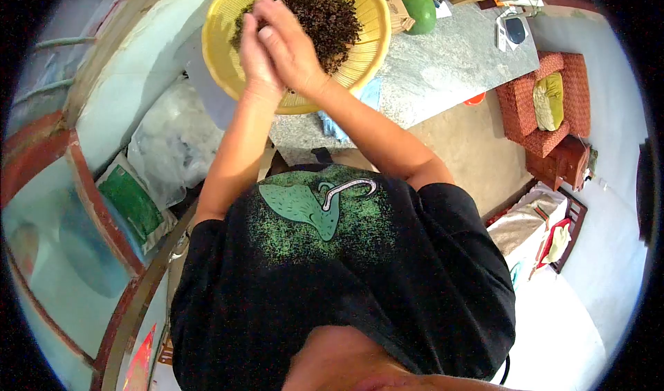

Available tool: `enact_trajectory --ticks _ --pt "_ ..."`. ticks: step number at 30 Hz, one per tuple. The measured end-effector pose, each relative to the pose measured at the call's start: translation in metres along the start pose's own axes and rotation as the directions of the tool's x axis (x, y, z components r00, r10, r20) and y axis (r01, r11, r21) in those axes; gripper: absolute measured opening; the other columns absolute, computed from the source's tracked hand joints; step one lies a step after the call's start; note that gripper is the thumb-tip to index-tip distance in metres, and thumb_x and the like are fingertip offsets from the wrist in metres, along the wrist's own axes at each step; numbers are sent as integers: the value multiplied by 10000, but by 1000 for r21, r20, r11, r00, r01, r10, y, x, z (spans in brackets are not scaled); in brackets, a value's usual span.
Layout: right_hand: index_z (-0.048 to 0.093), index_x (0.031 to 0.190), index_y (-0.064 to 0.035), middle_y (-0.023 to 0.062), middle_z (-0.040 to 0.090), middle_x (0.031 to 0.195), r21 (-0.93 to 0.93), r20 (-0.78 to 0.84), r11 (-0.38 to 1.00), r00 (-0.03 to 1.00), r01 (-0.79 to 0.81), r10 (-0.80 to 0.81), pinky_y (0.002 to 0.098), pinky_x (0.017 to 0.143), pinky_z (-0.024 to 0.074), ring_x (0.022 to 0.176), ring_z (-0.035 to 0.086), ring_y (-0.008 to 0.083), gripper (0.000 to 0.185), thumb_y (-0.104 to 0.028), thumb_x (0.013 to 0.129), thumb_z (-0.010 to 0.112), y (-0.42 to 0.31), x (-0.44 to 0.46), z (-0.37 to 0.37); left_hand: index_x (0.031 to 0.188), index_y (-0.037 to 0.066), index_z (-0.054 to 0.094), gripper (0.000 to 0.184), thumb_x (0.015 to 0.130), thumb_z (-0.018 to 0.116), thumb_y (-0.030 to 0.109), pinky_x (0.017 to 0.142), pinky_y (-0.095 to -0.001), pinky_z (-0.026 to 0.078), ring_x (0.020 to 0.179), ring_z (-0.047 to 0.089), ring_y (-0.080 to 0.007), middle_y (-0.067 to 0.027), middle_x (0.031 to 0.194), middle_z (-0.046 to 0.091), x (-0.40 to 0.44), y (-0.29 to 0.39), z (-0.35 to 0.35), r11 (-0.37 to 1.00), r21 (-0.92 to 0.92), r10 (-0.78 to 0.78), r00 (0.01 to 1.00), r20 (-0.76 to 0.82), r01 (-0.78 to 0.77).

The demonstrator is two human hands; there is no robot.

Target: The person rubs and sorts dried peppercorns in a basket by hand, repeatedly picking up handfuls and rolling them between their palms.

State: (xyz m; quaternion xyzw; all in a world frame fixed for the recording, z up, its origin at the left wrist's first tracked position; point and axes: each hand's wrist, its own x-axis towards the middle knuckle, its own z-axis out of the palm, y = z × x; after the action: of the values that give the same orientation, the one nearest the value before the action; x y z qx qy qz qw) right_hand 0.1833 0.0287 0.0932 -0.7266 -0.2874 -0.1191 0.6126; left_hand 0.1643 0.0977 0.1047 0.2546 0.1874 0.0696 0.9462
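Note:
A round yellow plastic basket (377,17) sits at the counter's far end with a heap of dark, crumbly dried bits (332,28) in it. Over the heap's near left part, my left hand (256,62) and my right hand (292,53) are pressed together palm to palm. The right one lies partly across the left, fingers long and close together. Whatever may be between the palms is hidden.
The basket rests on a grey stone-like counter (449,62). Behind it are a green melon (417,9) and a cardboard box (393,4). A blue cloth (335,125) lies near the front edge. Clear plastic bags (176,142) stand at left, a red armchair (515,107) at right.

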Motion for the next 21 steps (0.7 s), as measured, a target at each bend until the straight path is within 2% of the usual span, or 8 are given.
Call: enact_trajectory --ticks 4,6,8,11,12,15,17,21 --pt "448 1371 -5 200 448 1418 81 141 994 988 -78 66 493 1128 228 1378 321 399 495 -311 982 461 -18 -4 0 1320 69 493 458 987 417 374 1062 -375 364 1257 464 -217 -65 1333 521 8 1 -21 984 125 137 990 -42 -130" --pt "577 1194 -17 212 564 1261 -120 82 993 997 1 9 472 1068 345 1201 487 419 362 -222 896 555 16 5 -6 1374 49 469 444 987 483 267 1055 -322 353 1232 463 -179 -79 1361 496 4 -2 -34 943 314 130 991 -38 -112" --pt "657 1082 -27 192 611 1172 -203 -43 976 997 -78 71 468 1023 392 1163 525 386 306 -240 870 602 34 14 -26 1315 14 505 402 929 533 121 1025 -340 376 1188 489 -187 -77 1299 535 -15 1 -23 840 516 273 953 -132 -169" --pt "562 1234 -41 221 525 1285 -500 -90 849 985 -170 144 444 1037 383 1224 466 385 457 -254 843 664 63 17 -66 1277 90 562 376 904 573 138 926 -345 421 1121 517 -152 -31 1269 568 -11 -2 -51 754 647 310 929 -201 -111" --pt "516 1291 -56 256 511 1279 -477 -133 778 909 -409 396 461 1035 386 1239 449 391 539 -281 830 681 71 16 -71 1313 122 536 409 908 574 164 923 -381 418 1143 497 -176 -32 1315 532 -9 -3 -59 769 639 174 959 -226 11" --pt "489 1323 -62 269 489 1291 -465 -201 683 819 -563 537 469 1033 391 1239 446 399 589 -300 822 689 108 1 -65 1374 197 479 467 917 569 229 922 -465 406 1192 450 -238 -39 1410 440 -2 -12 -58 788 558 -63 935 -348 261" --pt "484 1336 -69 264 485 1293 -188 -115 595 619 -781 777 459 1016 410 1224 462 406 619 -314 808 696 131 -11 -50 1436 301 378 559 915 550 403 918 -594 373 1250 383 -325 -59 1507 304 4 -19 -62 792 493 -175 907 -382 360" --pt "474 1344 -104 267 493 1244 -246 -19 745 771 -620 636 465 1002 417 1169 490 431 644 -307 774 694 81 -7 -22 1457 293 331 673 876 513 578 945 -643 329 1261 379 -332 -69 1499 324 12 -11 -65 829 406 -215 890 -402 384"
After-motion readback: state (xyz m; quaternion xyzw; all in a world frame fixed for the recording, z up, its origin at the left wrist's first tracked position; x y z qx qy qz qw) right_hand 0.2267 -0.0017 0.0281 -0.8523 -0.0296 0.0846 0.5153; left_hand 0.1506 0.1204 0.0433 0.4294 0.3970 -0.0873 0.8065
